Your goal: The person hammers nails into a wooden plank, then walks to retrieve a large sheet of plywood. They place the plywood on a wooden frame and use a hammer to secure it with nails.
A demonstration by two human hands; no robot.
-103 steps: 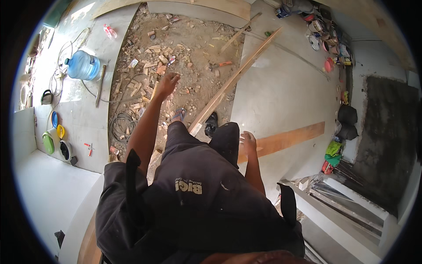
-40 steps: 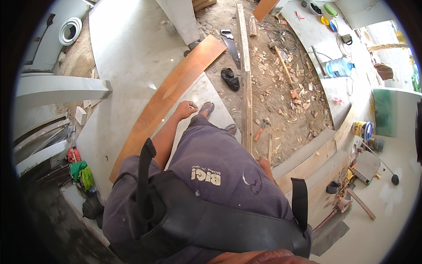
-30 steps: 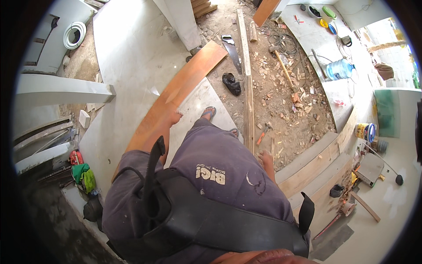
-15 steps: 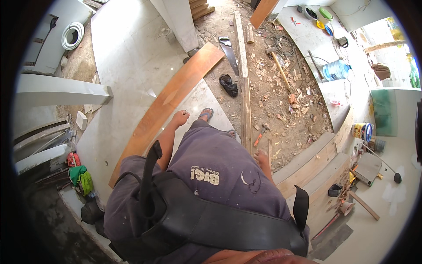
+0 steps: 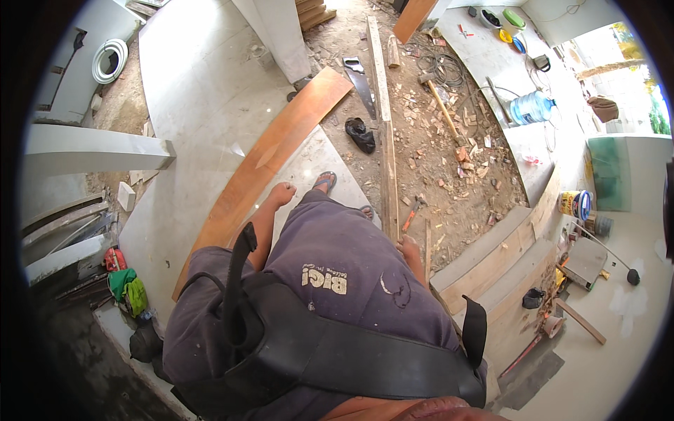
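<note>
Setting: an unfinished interior with a pale smooth floor (image 5: 189,105) on the left and a strip of bare dirt strewn with wood scraps (image 5: 449,147) on the right.

Left hand (image 5: 282,194): hangs at the person's side, fingers loosely curled, holding nothing. It sits just over the near edge of the long orange-brown board (image 5: 274,154); whether it touches the board cannot be told.

Right hand (image 5: 407,247): low at the right hip, partly hidden by the purple shirt (image 5: 337,266). How far it is open cannot be told. It lies just beside the narrow pale wooden slat (image 5: 385,133).

Orange-brown board: flat on the pale floor, running diagonally from near the white pillar (image 5: 277,35) down toward the person's left side.

Narrow slat: lies lengthwise along the edge of the dirt strip.

Other items: a handsaw (image 5: 359,78) near the far end of the board; a dark sandal (image 5: 361,135) between board and slat; a hammer (image 5: 441,105) on the rubble; a blue water jug (image 5: 531,108) on the far ledge; a coil of white hose (image 5: 109,60) at upper left; stacked planks (image 5: 505,259) at lower right.
</note>
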